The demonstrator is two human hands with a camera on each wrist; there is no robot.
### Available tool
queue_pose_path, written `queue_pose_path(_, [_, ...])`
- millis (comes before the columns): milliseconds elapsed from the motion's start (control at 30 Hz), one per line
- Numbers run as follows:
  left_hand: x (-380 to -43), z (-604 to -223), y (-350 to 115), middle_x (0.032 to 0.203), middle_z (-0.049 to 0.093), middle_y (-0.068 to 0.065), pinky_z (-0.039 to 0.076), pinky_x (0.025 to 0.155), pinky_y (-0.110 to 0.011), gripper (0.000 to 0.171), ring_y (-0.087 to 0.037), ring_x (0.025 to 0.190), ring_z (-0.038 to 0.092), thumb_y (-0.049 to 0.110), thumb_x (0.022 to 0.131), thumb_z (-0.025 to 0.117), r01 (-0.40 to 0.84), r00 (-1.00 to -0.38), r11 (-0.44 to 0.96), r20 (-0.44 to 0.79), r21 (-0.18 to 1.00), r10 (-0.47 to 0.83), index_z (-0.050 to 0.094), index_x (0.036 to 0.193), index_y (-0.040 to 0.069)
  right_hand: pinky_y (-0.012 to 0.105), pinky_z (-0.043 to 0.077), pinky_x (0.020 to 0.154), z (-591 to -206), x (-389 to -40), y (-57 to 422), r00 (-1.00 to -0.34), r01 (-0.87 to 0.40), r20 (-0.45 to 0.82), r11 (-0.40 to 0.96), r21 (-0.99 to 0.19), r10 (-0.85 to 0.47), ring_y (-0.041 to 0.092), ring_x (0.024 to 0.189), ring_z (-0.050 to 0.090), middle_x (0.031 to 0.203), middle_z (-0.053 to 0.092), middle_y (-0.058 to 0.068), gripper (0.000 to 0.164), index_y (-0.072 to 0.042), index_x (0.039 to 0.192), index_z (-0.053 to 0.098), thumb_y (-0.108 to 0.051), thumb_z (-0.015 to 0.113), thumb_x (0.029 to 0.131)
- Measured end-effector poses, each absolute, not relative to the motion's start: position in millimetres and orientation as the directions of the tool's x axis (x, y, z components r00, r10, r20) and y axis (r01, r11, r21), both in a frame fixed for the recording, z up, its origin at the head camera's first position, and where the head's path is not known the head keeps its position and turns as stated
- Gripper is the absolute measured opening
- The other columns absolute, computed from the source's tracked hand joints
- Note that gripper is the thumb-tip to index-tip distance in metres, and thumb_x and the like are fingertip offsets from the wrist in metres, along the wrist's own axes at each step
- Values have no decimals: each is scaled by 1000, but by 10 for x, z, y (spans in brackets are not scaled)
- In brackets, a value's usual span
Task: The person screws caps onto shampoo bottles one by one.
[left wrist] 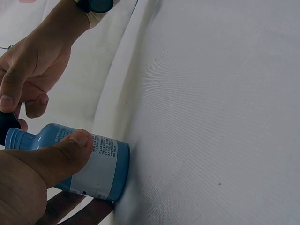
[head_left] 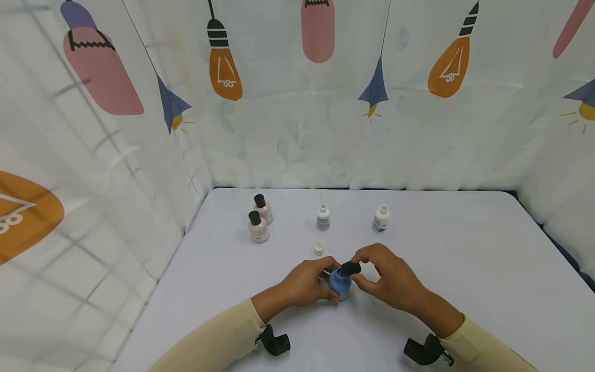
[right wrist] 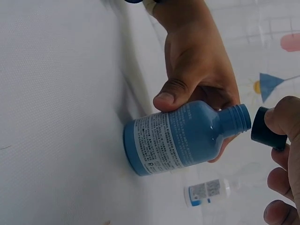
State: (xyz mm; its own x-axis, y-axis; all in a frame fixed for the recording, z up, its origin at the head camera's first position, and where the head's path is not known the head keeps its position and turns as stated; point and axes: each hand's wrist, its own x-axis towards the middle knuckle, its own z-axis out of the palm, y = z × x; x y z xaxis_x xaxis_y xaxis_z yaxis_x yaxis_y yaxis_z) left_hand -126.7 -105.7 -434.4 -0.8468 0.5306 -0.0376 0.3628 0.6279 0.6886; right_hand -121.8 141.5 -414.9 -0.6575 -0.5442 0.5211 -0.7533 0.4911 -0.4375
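A blue bottle (right wrist: 194,131) with a printed white label stands on the table, its threaded neck uncovered. My left hand (head_left: 304,281) grips it round the body, thumb on one side and fingers on the other; the left wrist view shows that thumb lying across the label of the bottle (left wrist: 98,173). Between the thumb and fingers of my right hand (head_left: 392,281) is a black cap (right wrist: 268,129), pinched. In the right wrist view the cap is just off the neck, apart from it by a small gap.
Behind the hands lies a small white cap (head_left: 318,249). Farther back stand two small white bottles without caps, one on the left (head_left: 323,217) and one on the right (head_left: 380,219). Two pale pink bottles with black caps (head_left: 259,227) stand at the back left of the white table (head_left: 465,248).
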Motion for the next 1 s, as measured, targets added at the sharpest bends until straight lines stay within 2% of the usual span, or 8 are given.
queue_pose_path(267, [-1270,-4345,-1059,121,71,8,52,93,-33,54,-7,109,66,26,78,92,363,-845,624,-38,692,534,63,124,26,34,57,81,-4132,-1247,1383,-621,-783,539,466,-411,-569,11,105,60,115,64,-7,43,-18,117,66,-12,89,81])
queue_pose_path(433, [-1270,-4345,-1062,122,70,8,52,92,-30,54,-7,109,66,26,78,92,367,-841,617,-34,696,539,63,124,25,30,57,81,-4122,-1251,1356,-610,-792,549,456,-405,-572,11,107,61,116,63,-7,39,-17,114,71,-12,89,81])
queue_pose_path(667, [-1281,-4362,-1074,121,70,8,53,92,-28,52,-7,109,66,24,79,92,375,-839,602,-19,705,544,64,122,22,25,55,81,-4141,-1276,1328,-560,-828,583,411,-380,-589,13,105,61,116,64,-6,38,-16,115,75,-8,88,80])
queue_pose_path(1000, [-1293,-4381,-1088,120,69,8,53,90,-25,52,-6,106,67,22,76,93,360,-844,574,-5,736,536,66,120,20,27,56,80,-4134,-1276,1299,-527,-850,589,381,-364,-613,14,105,61,115,66,-6,41,-18,116,75,-5,88,79])
